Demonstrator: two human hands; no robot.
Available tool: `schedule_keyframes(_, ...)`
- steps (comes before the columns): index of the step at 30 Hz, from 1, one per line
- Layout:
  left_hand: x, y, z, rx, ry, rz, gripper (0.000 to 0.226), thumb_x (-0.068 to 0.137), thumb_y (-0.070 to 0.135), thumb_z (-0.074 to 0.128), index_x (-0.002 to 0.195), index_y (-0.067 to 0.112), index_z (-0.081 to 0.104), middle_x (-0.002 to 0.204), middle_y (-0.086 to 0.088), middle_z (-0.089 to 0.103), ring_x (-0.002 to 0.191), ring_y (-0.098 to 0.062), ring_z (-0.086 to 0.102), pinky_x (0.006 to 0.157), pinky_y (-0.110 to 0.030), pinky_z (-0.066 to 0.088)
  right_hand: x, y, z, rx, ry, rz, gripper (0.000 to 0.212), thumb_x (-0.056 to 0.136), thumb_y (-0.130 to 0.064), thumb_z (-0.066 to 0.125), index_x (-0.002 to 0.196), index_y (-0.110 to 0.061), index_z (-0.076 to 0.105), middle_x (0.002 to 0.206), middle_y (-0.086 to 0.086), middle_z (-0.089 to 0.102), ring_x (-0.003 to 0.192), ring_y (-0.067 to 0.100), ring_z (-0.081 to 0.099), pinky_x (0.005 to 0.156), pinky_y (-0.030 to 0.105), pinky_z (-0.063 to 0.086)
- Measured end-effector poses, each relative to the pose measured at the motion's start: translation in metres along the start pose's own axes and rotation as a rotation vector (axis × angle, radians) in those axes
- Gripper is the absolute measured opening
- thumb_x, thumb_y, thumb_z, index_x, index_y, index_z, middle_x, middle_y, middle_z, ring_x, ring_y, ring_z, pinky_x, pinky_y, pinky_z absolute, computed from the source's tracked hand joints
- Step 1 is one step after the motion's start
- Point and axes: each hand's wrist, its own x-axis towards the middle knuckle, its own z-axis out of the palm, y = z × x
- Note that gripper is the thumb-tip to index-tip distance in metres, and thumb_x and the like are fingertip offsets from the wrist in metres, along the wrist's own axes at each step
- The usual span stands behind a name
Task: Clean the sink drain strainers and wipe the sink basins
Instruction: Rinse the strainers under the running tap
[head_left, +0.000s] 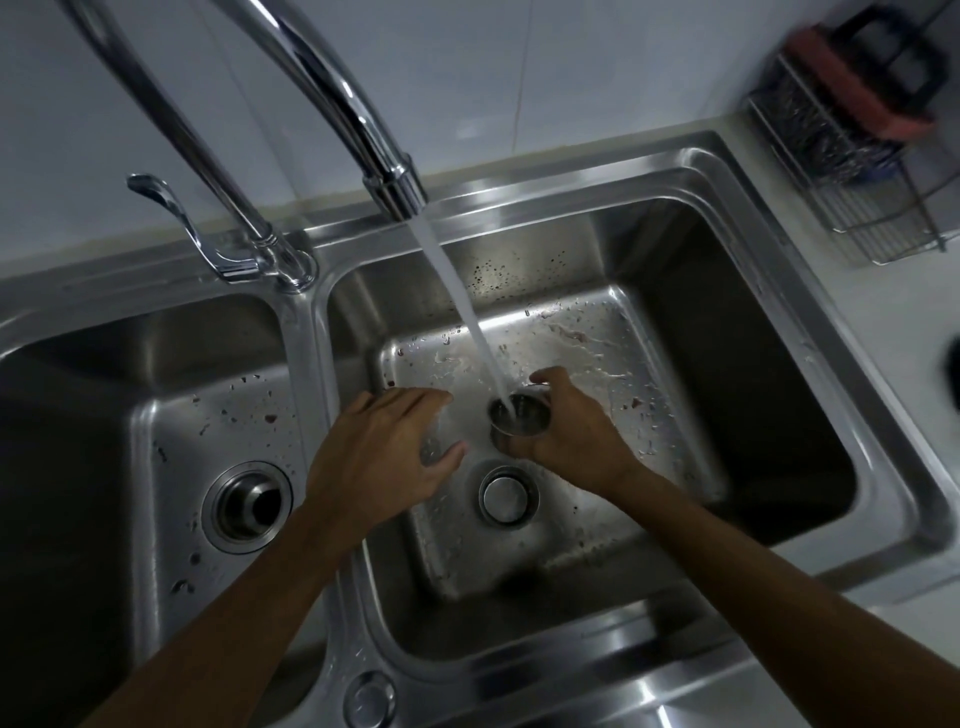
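Into the right basin (753, 395) water (457, 291) is run from the faucet (358, 119). The left hand (382, 452) is held loosely spread, nothing gripped. The right hand (576, 441) is curled round the strainer (522, 421), held under the stream.

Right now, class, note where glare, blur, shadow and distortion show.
Head view: glare streaks the faucet; the rack at top right is motion-blurred; wide-angle distortion bows the sink rim; the right basin wall lies in shadow; the strainer in the right hand is fairly sharp.
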Motion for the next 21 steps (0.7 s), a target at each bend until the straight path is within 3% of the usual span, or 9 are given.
schedule_keyframes(3, 0.0, 0.0, 0.0, -0.013, 0.006, 0.001, 0.061, 0.09, 0.063, 0.058, 0.133, 0.021, 0.062, 0.126, 0.001, 0.073, 0.11, -0.018, 0.071, 0.092, -0.039, 0.054, 0.0, -0.002, -0.003, 0.52, -0.144, 0.345, 0.062, 0.069, -0.046, 0.088, 0.113, -0.015, 0.059, 0.108, 0.003, 0.068, 0.086, 0.017, 0.071, 0.071, 0.031, 0.061)
schedule_keyframes(6, -0.001, 0.0, -0.001, 0.004, 0.012, 0.006, 0.061, 0.09, 0.064, 0.056, 0.132, 0.021, 0.063, 0.125, 0.001, 0.074, 0.108, -0.017, 0.071, 0.091, -0.037, 0.054, 0.005, 0.002, -0.015, 1.034, -0.329, 0.703, 0.063, 0.076, -0.043, 0.083, 0.121, -0.006, 0.062, 0.119, 0.022, 0.065, 0.084, 0.028, 0.07, 0.066, 0.032, 0.059)
schedule_keyframes(9, 0.0, 0.0, -0.001, 0.006, 0.018, 0.008, 0.062, 0.09, 0.064, 0.056, 0.132, 0.02, 0.063, 0.125, 0.0, 0.074, 0.108, -0.018, 0.071, 0.091, -0.037, 0.054, 0.008, 0.012, -0.024, 1.251, -0.394, 0.804, 0.069, 0.078, -0.039, 0.082, 0.128, 0.001, 0.055, 0.127, 0.027, 0.057, 0.09, 0.03, 0.067, 0.068, 0.031, 0.06)
schedule_keyframes(11, -0.001, 0.0, -0.001, 0.006, 0.019, 0.011, 0.062, 0.09, 0.063, 0.056, 0.133, 0.019, 0.064, 0.125, 0.0, 0.074, 0.109, -0.018, 0.071, 0.091, -0.038, 0.054, 0.007, 0.02, -0.029, 1.278, -0.338, 0.798, 0.067, 0.077, -0.035, 0.083, 0.127, -0.002, 0.055, 0.129, 0.025, 0.056, 0.094, 0.032, 0.068, 0.07, 0.034, 0.061)
schedule_keyframes(13, 0.0, 0.0, -0.001, 0.002, 0.021, 0.011, 0.061, 0.09, 0.062, 0.058, 0.133, 0.019, 0.064, 0.125, -0.001, 0.074, 0.109, -0.019, 0.071, 0.091, -0.038, 0.054, 0.007, 0.033, -0.03, 1.104, -0.246, 0.72, 0.058, 0.075, -0.028, 0.085, 0.122, -0.004, 0.061, 0.125, 0.024, 0.059, 0.101, 0.036, 0.068, 0.073, 0.036, 0.06)
schedule_keyframes(15, 0.0, 0.0, -0.001, -0.007, 0.026, 0.01, 0.06, 0.09, 0.061, 0.06, 0.133, 0.019, 0.064, 0.125, -0.001, 0.074, 0.11, -0.019, 0.071, 0.092, -0.039, 0.054, 0.004, 0.045, -0.026, 0.54, -0.196, 0.575, 0.06, 0.074, -0.026, 0.084, 0.12, 0.001, 0.056, 0.119, 0.022, 0.062, 0.108, 0.038, 0.066, 0.076, 0.035, 0.057)
schedule_keyframes(17, 0.0, 0.0, -0.001, -0.011, 0.027, 0.009, 0.059, 0.09, 0.061, 0.061, 0.133, 0.021, 0.063, 0.126, 0.001, 0.073, 0.111, -0.018, 0.07, 0.093, -0.039, 0.053, 0.001, 0.057, -0.016, -0.118, -0.141, 0.45, 0.08, 0.075, -0.033, 0.084, 0.132, -0.002, 0.039, 0.126, 0.02, 0.051, 0.114, 0.038, 0.059, 0.082, 0.037, 0.055)
schedule_keyframes(18, -0.001, 0.0, -0.001, -0.013, 0.029, 0.009, 0.059, 0.09, 0.061, 0.062, 0.133, 0.022, 0.063, 0.126, 0.001, 0.073, 0.111, -0.018, 0.07, 0.093, -0.039, 0.053, -0.001, 0.06, -0.011, -0.319, -0.134, 0.395, 0.085, 0.076, -0.036, 0.083, 0.136, -0.003, 0.033, 0.132, 0.021, 0.044, 0.117, 0.04, 0.056, 0.088, 0.04, 0.052)
schedule_keyframes(21, -0.001, 0.0, -0.001, -0.008, 0.041, 0.01, 0.058, 0.089, 0.06, 0.066, 0.132, 0.021, 0.064, 0.126, 0.001, 0.074, 0.111, -0.017, 0.07, 0.093, -0.038, 0.052, -0.004, 0.06, 0.004, -0.49, -0.211, 0.319, 0.088, 0.076, -0.028, 0.083, 0.14, -0.005, 0.027, 0.138, 0.024, 0.033, 0.121, 0.045, 0.052, 0.095, 0.041, 0.048)
